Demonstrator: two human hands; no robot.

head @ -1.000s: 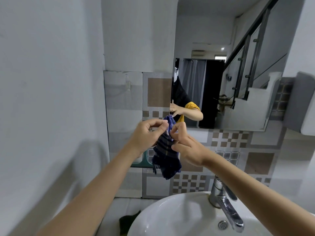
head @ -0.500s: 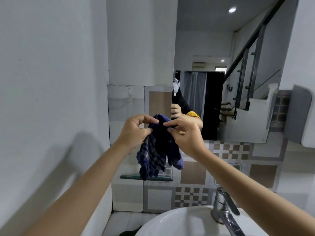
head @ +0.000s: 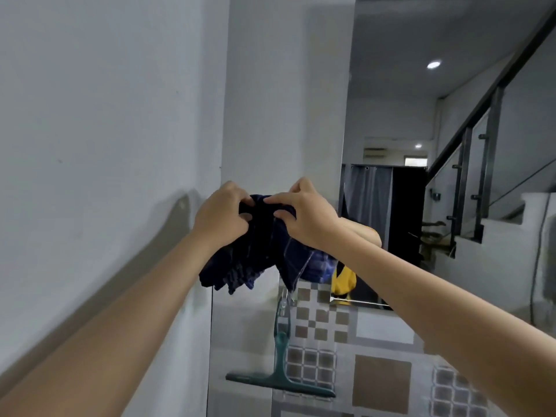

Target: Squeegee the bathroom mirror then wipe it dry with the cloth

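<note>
A dark blue checked cloth (head: pixel 258 251) hangs bunched between both hands at chest height, just left of the mirror. My left hand (head: pixel 221 216) grips its left part with curled fingers. My right hand (head: pixel 304 213) pinches its top right edge. The bathroom mirror (head: pixel 451 115) fills the upper right and reflects a staircase, a dark doorway and my arm. A green squeegee (head: pixel 281 371) hangs on the tiled wall below the cloth, blade down and horizontal.
A plain grey wall (head: pixel 105 130) runs close along the left. Patterned brown and grey tiles (head: pixel 382 383) cover the wall under the mirror. The sink and tap are out of view.
Both hands have lifted the cloth and gathered it tighter. The view has tilted upward, so the sink and tap dropped out and the hanging squeegee shows in full.
</note>
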